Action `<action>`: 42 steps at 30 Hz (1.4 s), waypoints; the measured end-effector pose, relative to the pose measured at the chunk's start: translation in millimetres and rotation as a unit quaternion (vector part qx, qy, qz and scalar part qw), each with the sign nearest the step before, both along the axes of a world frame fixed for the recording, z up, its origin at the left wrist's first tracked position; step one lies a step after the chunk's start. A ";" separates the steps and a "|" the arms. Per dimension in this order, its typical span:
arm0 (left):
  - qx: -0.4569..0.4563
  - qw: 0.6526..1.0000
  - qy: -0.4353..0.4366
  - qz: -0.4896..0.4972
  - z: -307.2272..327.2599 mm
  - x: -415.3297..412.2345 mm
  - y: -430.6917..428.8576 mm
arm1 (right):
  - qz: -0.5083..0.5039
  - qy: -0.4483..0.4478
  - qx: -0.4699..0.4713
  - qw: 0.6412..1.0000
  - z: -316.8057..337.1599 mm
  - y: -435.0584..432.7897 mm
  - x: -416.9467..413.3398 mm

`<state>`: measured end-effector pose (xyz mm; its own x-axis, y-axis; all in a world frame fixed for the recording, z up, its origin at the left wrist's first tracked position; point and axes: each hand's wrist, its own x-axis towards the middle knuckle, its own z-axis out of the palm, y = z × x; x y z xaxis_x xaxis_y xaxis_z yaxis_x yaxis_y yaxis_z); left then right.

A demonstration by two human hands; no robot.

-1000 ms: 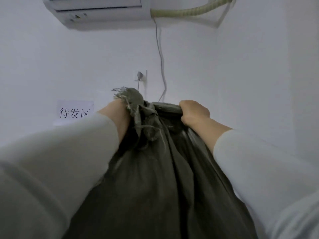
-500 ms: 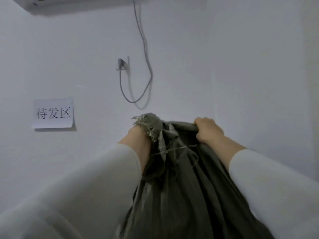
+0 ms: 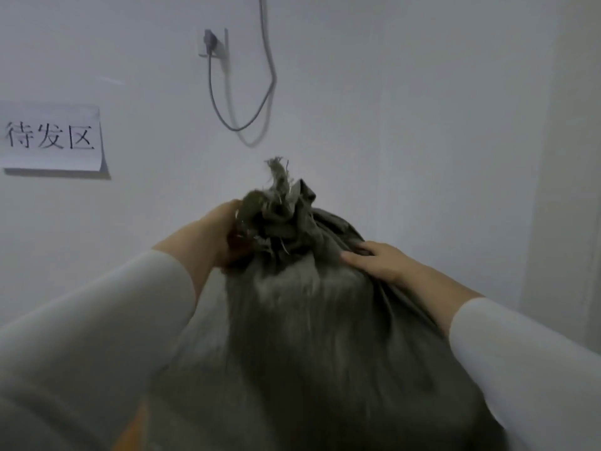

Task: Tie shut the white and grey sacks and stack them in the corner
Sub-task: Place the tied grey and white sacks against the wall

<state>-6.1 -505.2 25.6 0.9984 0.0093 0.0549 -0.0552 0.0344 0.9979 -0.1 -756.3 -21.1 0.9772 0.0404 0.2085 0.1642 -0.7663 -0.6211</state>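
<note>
While the grey sack [image 3: 309, 336] fills the low middle of the head view, its top is bunched into a frayed knot [image 3: 283, 203] that points up at the white wall [image 3: 390, 92]. The left hand [image 3: 227, 236] holds the sack right by the knot, with its fingers hidden behind the cloth. The right hand [image 3: 374, 260] lies flat on the sack's right side with straight fingers. The hands are apart, one on each side of the knot. On the wall hang a paper sign [image 3: 52, 138], a socket [image 3: 213, 40] and a looping cable [image 3: 240, 125].

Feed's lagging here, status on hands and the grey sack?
Left hand grips grey sack by its bunched neck. Right hand flat on its shoulder. No obstruction visible.
</note>
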 end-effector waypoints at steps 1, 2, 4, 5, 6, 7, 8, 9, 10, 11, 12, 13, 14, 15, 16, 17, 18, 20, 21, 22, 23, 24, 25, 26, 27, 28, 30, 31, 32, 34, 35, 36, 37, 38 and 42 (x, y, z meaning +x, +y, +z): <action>0.016 1.000 0.002 0.014 -5.1 -5.1 17.5 | -0.014 0.019 0.018 1.000 -10.5 2.5 -10.2; 0.008 0.997 0.032 0.070 -11.6 -8.2 29.3 | -0.026 0.037 0.032 0.998 -21.5 5.8 -21.8; 0.056 0.991 0.024 0.117 -33.6 -17.9 61.5 | -0.047 0.070 0.053 0.995 -42.9 12.2 -43.5; 0.075 0.990 0.034 0.115 -46.1 -23.5 74.5 | -0.057 0.088 0.061 0.993 -54.1 15.3 -52.5; 0.087 0.989 0.059 0.102 -61.0 -22.1 86.6 | -0.066 0.108 0.063 0.990 -63.7 18.0 -61.1; 0.106 0.986 0.089 0.090 -74.4 -27.5 93.7 | -0.075 0.131 0.057 0.987 -74.2 22.0 -68.6; 0.135 0.983 0.104 0.065 -85.9 -33.5 99.5 | -0.081 0.153 0.046 0.984 -84.1 27.1 -76.0; 0.161 0.980 0.110 0.051 -95.6 -40.2 101.9 | -0.080 0.173 0.034 0.981 -93.2 31.9 -80.5; 0.173 0.977 0.116 0.048 -105.3 -41.7 103.0 | -0.075 0.190 0.021 0.979 -101.8 36.7 -83.6; 0.175 0.975 0.130 0.039 -116.5 -39.9 105.1 | -0.073 0.203 0.006 0.976 -109.0 41.1 -84.9; 0.176 0.974 0.139 0.038 -123.6 -43.2 103.8 | -0.075 0.209 -0.012 0.975 -114.3 44.4 -85.4; 0.174 0.975 0.136 0.026 -128.7 -47.8 104.0 | -0.082 0.208 -0.030 0.974 -118.6 46.9 -85.3; 0.170 0.977 0.129 0.020 -133.1 -50.3 105.4 | -0.092 0.202 -0.052 0.974 -122.9 48.4 -84.9; 0.174 0.978 0.116 0.029 -138.8 -50.6 105.9 | -0.104 0.194 -0.075 0.973 -127.7 49.0 -84.5; 0.172 0.978 0.108 0.048 -147.1 -46.6 106.8 | -0.116 0.184 -0.095 0.971 -132.8 49.2 -85.1; 0.169 0.978 0.106 0.069 -154.6 -45.3 105.5 | -0.125 0.174 -0.110 0.971 -139.3 47.9 -83.6; 0.169 0.976 0.102 0.094 -160.9 -46.0 103.0 | -0.130 0.163 -0.120 0.971 -145.0 45.8 -81.9; 0.157 0.972 0.090 0.147 -171.9 -40.7 97.9 | -0.137 0.152 -0.125 0.971 -154.3 38.8 -75.8; 0.134 0.974 0.085 0.163 -175.6 -36.7 95.3 | -0.141 0.151 -0.128 0.970 -157.7 34.6 -73.0; 0.102 0.976 0.085 0.174 -178.1 -33.1 93.8 | -0.146 0.151 -0.132 0.969 -160.2 30.1 -70.1; 0.071 0.976 0.087 0.185 -181.0 -29.2 91.9 | -0.149 0.151 -0.133 0.968 -162.3 24.5 -66.4; 0.047 0.974 0.092 0.200 -185.1 -23.1 91.3 | -0.151 0.149 -0.133 0.968 -163.9 18.0 -61.8; 0.032 0.971 0.096 0.218 -188.2 -17.1 90.5 | -0.150 0.146 -0.132 0.969 -165.4 11.1 -56.5; 0.038 0.963 0.111 0.241 -189.5 -13.3 89.2 | -0.149 0.141 -0.131 0.970 -166.9 3.8 -50.7; 0.066 0.954 0.125 0.263 -190.1 -10.0 87.8 | -0.147 0.138 -0.130 0.971 -168.3 -4.7 -44.4; 0.101 0.946 0.136 0.278 -190.3 -7.3 86.3 | -0.146 0.137 -0.128 0.971 -169.5 -13.9 -37.8; 0.147 0.939 0.134 0.281 -193.3 1.5 84.5 | -0.153 0.139 -0.127 0.970 -170.9 -35.1 -23.7; 0.161 0.940 0.127 0.273 -195.1 5.2 82.8 | -0.160 0.141 -0.131 0.968 -170.8 -46.4 -17.2; 0.168 0.941 0.124 0.265 -198.3 9.8 81.1 | -0.169 0.146 -0.135 0.965 -171.1 -58.1 -10.2; 0.154 0.947 0.123 0.254 -205.7 21.4 74.8 | -0.174 0.159 -0.145 0.961 -172.1 -76.8 2.8; 0.139 0.951 0.123 0.248 -209.1 26.4 69.9 | -0.171 0.162 -0.149 0.960 -172.7 -81.6 8.1; 0.132 0.953 0.127 0.240 -212.4 30.5 63.5 | -0.167 0.162 -0.149 0.961 -173.2 -84.4 11.7; 0.135 0.952 0.135 0.238 -214.2 32.1 57.4 | -0.167 0.162 -0.147 0.961 -172.9 -85.0 13.6; 0.142 0.950 0.142 0.237 -215.1 32.8 53.2 | -0.170 0.162 -0.145 0.961 -171.5 -83.8 13.9; 0.138 0.950 0.147 0.238 -216.8 27.7 48.9 | -0.226 0.126 -0.103 0.961 -162.2 -58.6 1.0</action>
<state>21.6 -456.3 -191.2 0.8569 0.4899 -0.1603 0.2844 -0.1900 0.9397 1.0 -814.9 -183.3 0.9233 -0.3840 -0.0034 -0.3488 -0.8348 -0.4259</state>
